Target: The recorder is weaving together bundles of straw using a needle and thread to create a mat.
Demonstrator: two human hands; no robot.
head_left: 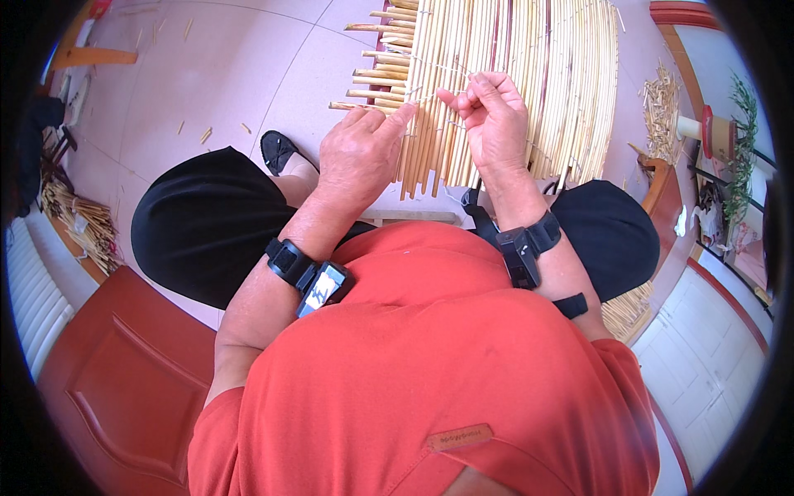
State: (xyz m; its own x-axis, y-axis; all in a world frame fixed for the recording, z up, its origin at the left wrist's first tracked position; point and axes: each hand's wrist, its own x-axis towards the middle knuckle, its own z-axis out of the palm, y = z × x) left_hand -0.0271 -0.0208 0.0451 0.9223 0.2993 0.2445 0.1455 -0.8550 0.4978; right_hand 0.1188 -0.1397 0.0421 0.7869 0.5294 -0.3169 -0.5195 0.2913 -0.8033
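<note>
A mat of pale straw stalks (571, 91) lies in front of me, its stalks side by side and bound by rows of thin white string (432, 94). At its left edge my left hand (360, 153) is closed, the fingertips gathered at the string beside the outermost stalks. Over the mat, my right hand (496, 120) pinches the string between thumb and forefinger, with the other fingers curled. A short length of string spans the gap between both hands. Several stalk ends (376, 80) jut out past the mat's left side, under and beside it.
Straw bundles (83, 223) lie at the left wall, and a loose straw heap (662, 107) is at the right. Stalk scraps (206, 135) dot the tiled floor (240, 66). A red-brown panelled piece (132, 372) stands at lower left, a white panelled door (695, 364) at lower right.
</note>
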